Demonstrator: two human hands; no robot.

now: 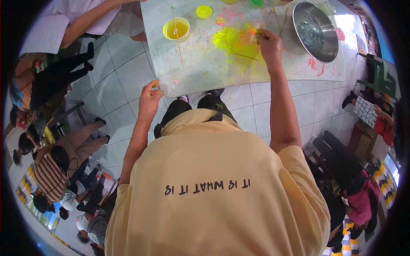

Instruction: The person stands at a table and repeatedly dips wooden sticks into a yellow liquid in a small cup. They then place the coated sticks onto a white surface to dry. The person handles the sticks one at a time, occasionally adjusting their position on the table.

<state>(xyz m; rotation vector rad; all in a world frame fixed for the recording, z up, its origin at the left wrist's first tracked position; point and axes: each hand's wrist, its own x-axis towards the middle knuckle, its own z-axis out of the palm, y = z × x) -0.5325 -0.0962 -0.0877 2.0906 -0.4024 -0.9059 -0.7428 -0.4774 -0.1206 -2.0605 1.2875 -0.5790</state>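
My right hand [270, 48] is over the table [196, 81], its fingers pinched together beside a patch of bright yellow and orange colour [228, 39]. A small orange spot shows at the fingertips; whether it is held or lies on the table, I cannot make out. Just below the patch lies a thin stick [244, 56]. My left hand [149, 101] is at the table's near left corner, fingers bent and apart, with nothing visible in them. Farther in stands a white cup of yellow liquid [181, 30], with a thin wooden stick [179, 48] across it.
A steel basin [315, 32] holding water stands at the table's right. At the far side are a yellow tub [203, 12] and a green tub [256, 3]. Another person's arm [87, 22] is at the far left. Several people sit around, and a green chair [378, 77] stands right.
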